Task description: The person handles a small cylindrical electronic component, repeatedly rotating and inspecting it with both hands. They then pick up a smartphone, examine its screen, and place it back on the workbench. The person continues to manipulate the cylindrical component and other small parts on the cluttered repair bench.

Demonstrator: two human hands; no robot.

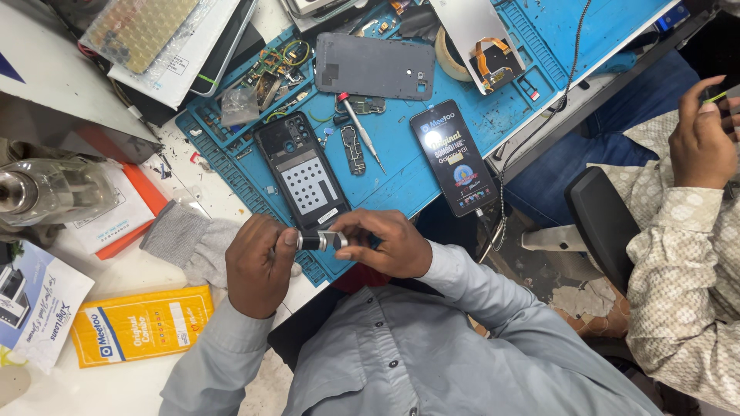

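1. The left hand [258, 273] is curled tight around one end of a small black-and-silver cylindrical tool [321, 241], and the right hand [383, 245] pinches its other end with fingers closed on it; both hands meet over the near edge of the blue work mat [408, 166].
2. Just beyond the hands lies an opened phone frame [302, 173], back off, with a white dotted panel showing inside. It rests flat on the mat, untouched.
3. Beside the frame sit a small screwdriver [361, 132], a narrow circuit part [353, 149] and loose bits, so disassembly looks well advanced, while nothing seems refitted yet.
4. Farther out, a grey back cover [375, 67] lies apart from the frame, and a boxed replacement screen [454, 156] lies unopened to the right, which suggests the new part is not yet fitted.
5. A grey cloth [187, 239] and an orange packet [142, 323] lie on the white table to the left.
6. At the right edge, another person's hand [701, 139] holds something dark, well apart from the work.
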